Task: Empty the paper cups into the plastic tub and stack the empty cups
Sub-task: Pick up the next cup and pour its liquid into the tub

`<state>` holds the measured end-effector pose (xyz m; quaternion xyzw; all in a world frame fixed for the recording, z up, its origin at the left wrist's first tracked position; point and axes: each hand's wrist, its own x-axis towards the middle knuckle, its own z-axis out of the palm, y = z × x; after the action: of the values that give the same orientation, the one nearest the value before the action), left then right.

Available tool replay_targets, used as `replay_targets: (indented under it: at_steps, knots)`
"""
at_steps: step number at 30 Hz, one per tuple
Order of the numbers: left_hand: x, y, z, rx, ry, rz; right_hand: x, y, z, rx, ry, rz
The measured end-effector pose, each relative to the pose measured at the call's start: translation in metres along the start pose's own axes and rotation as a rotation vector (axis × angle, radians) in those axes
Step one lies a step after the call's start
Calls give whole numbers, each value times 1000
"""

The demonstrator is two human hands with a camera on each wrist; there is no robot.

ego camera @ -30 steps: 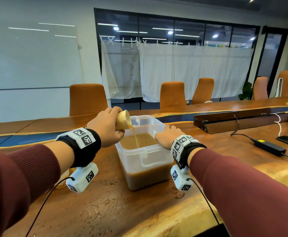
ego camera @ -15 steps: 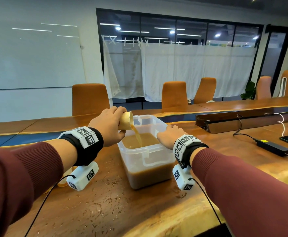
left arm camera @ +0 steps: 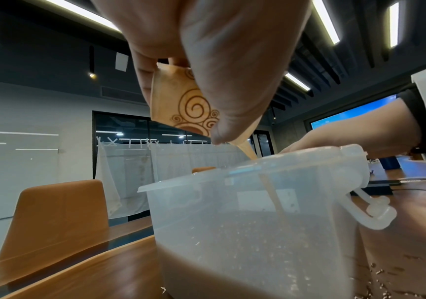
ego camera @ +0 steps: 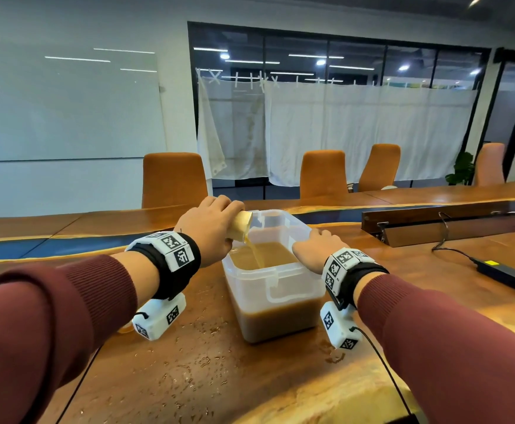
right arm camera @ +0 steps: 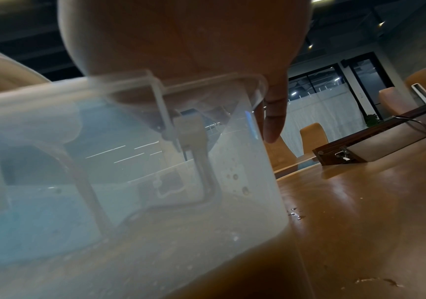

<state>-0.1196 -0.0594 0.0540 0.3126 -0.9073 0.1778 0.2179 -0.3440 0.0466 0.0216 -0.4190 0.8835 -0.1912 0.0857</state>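
Paper cup (ego camera: 240, 225) is thin, light & soft when wet, so I'd hold it round the mid-wall w/o squeezing; the tub (ego camera: 276, 296) looks heavy w/ brown liquid, best steadied at the rim. Left hand (ego camera: 209, 230) is raised over the tub's left edge, fingers & thumb wrapped round the cup, which is tipped mouth-down w/ a thin stream running into the tub. Right hand (ego camera: 312, 250) rests on the tub's right rim, fingers draped over it. Tub sits on the wet table (ego camera: 189, 377)
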Motion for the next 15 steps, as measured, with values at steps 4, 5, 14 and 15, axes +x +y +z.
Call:
replay_targets:
  at_steps: [4, 5, 14, 15]
  knots:
    - [1, 0, 1, 98, 38, 95, 0, 0, 0, -2, 1, 3]
    - [1, 1, 2, 118, 46, 116, -1, 0, 0, -5, 0, 2]
    - [-2, 8, 2, -29, 63, 66, 2, 1, 1, 7, -3, -2]
    - [-2, 7, 2, -126, 35, -44, 2, 1, 2, 12, -6, -3]
